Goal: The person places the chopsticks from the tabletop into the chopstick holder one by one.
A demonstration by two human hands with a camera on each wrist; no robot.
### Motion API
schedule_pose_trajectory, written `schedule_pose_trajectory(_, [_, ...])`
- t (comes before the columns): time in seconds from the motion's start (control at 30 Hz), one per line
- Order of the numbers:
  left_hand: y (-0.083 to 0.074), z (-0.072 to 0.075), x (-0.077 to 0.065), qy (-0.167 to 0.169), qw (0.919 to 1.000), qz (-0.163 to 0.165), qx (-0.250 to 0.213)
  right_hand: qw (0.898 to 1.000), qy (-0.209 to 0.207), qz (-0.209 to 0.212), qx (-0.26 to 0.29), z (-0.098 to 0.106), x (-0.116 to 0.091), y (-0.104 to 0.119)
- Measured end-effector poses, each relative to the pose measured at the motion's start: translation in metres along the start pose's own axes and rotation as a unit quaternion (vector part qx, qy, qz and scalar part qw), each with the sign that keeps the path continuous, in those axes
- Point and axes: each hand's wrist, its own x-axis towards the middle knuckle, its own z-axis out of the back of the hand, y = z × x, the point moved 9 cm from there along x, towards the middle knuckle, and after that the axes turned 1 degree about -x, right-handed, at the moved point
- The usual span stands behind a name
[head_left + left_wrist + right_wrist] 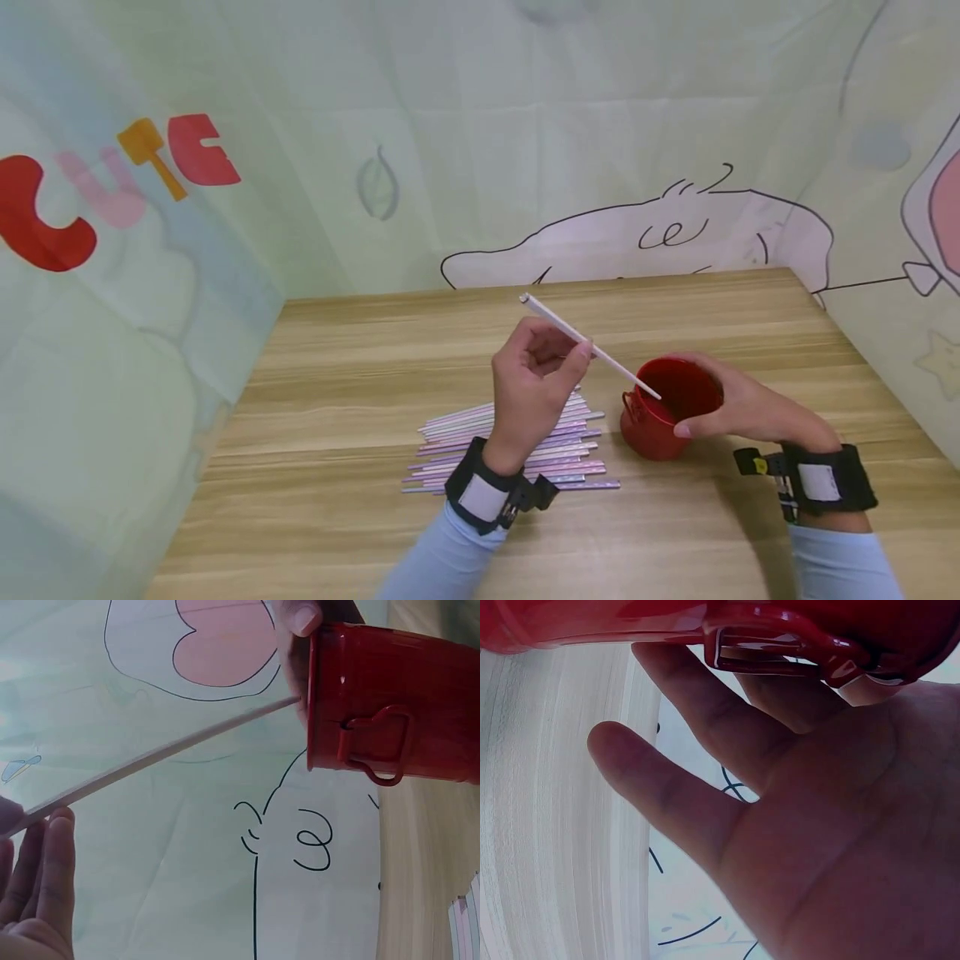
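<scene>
Between thumb and fingers, my left hand pinches a pale paper straw. It slants down to the right, and its lower tip overlaps the mouth of a red bucket in the head view. In the left wrist view the straw ends right at the rim of the bucket. My right hand holds the upright bucket by its right side, thumb at the front of the rim. Below the bucket's side loop, two fingers of the right hand stretch out in the right wrist view.
A spread of pastel straws lies on the wooden table, partly under my left hand and wrist. A printed cloth with cartoon drawings hangs behind the table and along its sides.
</scene>
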Motion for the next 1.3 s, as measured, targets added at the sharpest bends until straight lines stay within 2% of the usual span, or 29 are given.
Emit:
schedule_pose_trajectory(0.23, [0.021,-0.026,-0.009,0.045,0.9973,0.026,0.052,1.000,0.000,0.010,0.001,-0.002,0.000,0.001])
schedule_pose_trajectory(0.47, [0.041,-0.037,-0.016,0.076,0.9913,0.052,0.094,1.000,0.000,0.012,0.003,0.000,0.000,0.003])
schedule_pose_trajectory(0.73, [0.058,-0.041,-0.021,0.099,0.9816,0.085,0.139,1.000,0.000,0.017,0.002,0.000,0.000,0.002])
schedule_pose_trajectory(0.93, [0.065,-0.042,-0.024,0.120,0.9701,0.096,0.187,1.000,0.000,0.010,-0.004,0.000,0.000,0.001])
schedule_pose_trajectory(1.1, [0.066,-0.041,-0.025,0.128,0.9636,0.109,0.208,1.000,0.000,0.007,-0.001,-0.001,-0.001,0.001])
schedule_pose_trajectory(1.3, [0.060,-0.033,-0.024,0.142,0.9592,0.103,0.222,1.000,0.002,0.003,0.002,-0.001,0.001,0.001])
